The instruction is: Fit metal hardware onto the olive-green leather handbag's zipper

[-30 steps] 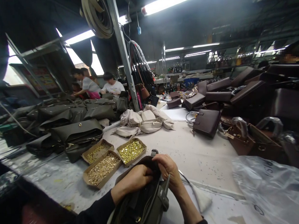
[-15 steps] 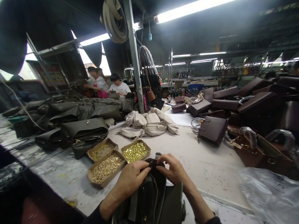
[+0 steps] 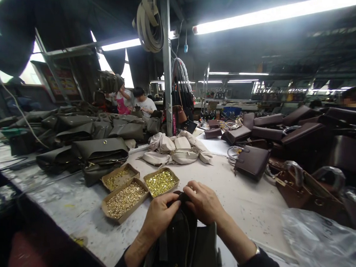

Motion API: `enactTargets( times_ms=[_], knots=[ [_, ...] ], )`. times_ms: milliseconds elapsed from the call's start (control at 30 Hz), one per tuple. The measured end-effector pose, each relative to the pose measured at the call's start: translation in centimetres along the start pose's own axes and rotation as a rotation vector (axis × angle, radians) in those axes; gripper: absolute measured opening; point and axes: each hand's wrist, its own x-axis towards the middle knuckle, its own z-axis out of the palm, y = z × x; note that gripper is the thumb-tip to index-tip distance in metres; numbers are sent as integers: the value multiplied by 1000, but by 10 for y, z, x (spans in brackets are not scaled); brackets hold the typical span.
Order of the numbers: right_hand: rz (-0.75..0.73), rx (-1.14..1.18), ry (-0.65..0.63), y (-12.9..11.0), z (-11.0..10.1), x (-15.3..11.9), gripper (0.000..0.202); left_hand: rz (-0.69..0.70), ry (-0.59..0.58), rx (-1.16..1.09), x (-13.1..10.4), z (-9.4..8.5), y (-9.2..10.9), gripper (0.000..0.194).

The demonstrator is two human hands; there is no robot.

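Note:
A dark olive handbag (image 3: 203,244) stands in front of me at the bottom of the view, its dark lining and zip (image 3: 186,243) showing. My left hand (image 3: 160,213) is closed on the bag's top edge, thumb and fingers pinched together. Close beside it, my right hand (image 3: 205,203) grips the same edge with bent fingers. Whether a small part lies between the fingertips is hidden. Just beyond my left hand are small gold metal pieces (image 3: 126,199) and shinier yellow-gold pieces (image 3: 160,182), in shallow cardboard boxes.
Olive bags (image 3: 99,154) are piled at the left. Beige fabric pieces (image 3: 183,149) lie mid-table before a metal post (image 3: 167,71). Dark brown handbags (image 3: 252,161) and a clear plastic sheet (image 3: 321,233) occupy the right. People (image 3: 145,103) work at the back.
My right hand has closed in and turned further over the bag's edge, its fingers now lower. The view has shifted slightly. A person at the back now has a dark olive item raised.

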Motion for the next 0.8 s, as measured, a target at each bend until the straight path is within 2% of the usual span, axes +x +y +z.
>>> enactTargets(
  times_ms=[133,267,467,667,800],
  knots=[
    [-71,-41,98,1,14,-2,5,55,26,-63,-2,4,2,17],
    [-18,42,172,2,33,-6,20,75,20,-82,-6,3,0,18],
    [144,490,318,3,55,-12,30,-3,11,-15,-6,0,-5,22],
    [298,751,452,-14,70,-10,26,-33,62,73,-4,17,-11,18],
    [219,826,549,-5,97,-11,21,-10,89,113,1,31,-34,17]
  ],
)
